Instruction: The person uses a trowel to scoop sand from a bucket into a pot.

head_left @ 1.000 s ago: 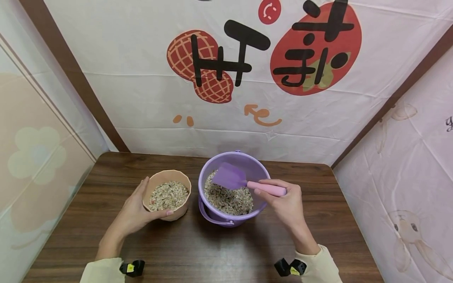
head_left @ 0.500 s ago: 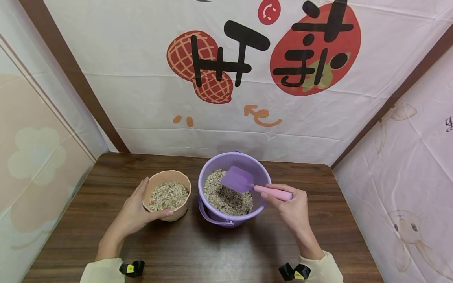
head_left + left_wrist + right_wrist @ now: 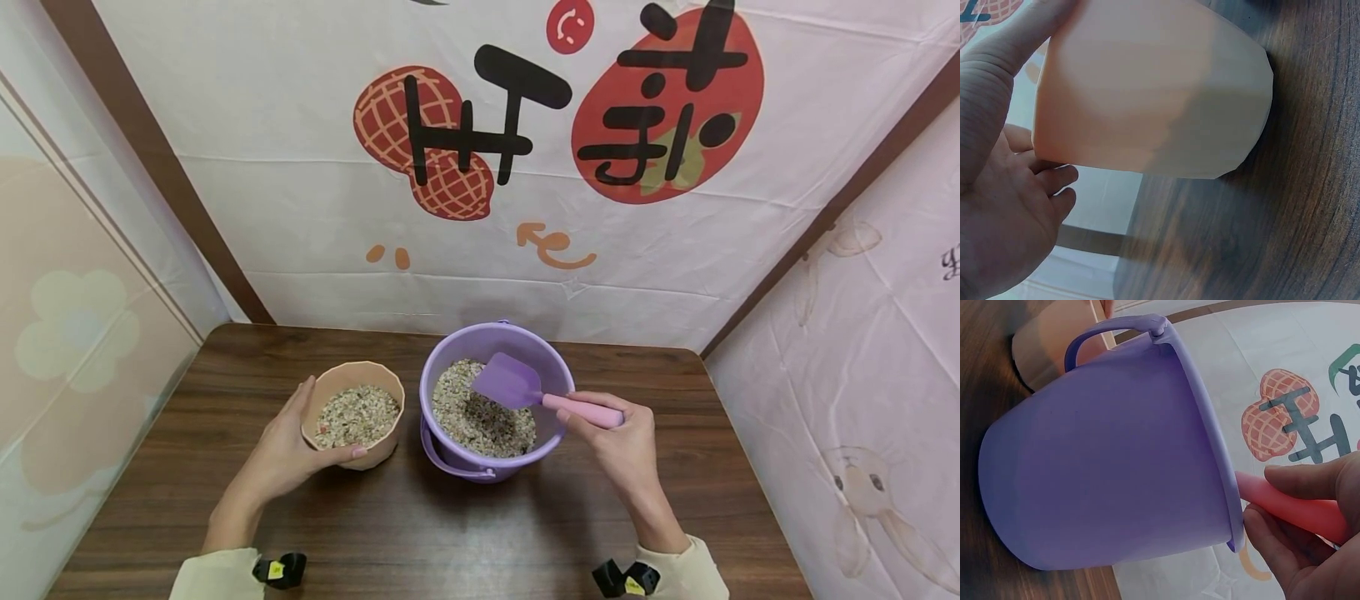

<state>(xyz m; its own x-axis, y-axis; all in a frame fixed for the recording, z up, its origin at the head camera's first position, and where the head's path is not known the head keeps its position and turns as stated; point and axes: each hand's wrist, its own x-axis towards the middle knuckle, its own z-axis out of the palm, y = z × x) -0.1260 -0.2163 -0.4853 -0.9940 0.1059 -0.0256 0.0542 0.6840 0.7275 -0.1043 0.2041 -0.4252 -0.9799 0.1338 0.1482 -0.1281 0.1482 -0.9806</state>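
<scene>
My left hand (image 3: 279, 450) holds a peach-coloured faceted pot (image 3: 378, 451), thumb at its near side and fingers round its left side. Speckled grit (image 3: 358, 415) fills part of it. In the left wrist view the pot (image 3: 1147, 94) stands on the wood. Right of it stands a purple bucket (image 3: 551, 360) with more grit (image 3: 480, 421) inside. My right hand (image 3: 624, 446) grips the pink handle of a toy shovel (image 3: 510, 381), whose purple blade is over the grit in the bucket. The right wrist view shows only the handle (image 3: 1291, 506); the bucket hides the blade.
The bucket's handle (image 3: 442, 467) hangs down at its front left. A brown wooden table (image 3: 390, 542) bears both containers. Behind it hangs a printed white cloth (image 3: 300, 242); more cloth walls rise at left and right.
My right hand has drawn the shovel to the right and slightly nearer over the bucket, showing more grit at the left. My left hand and the pot have stayed put.
</scene>
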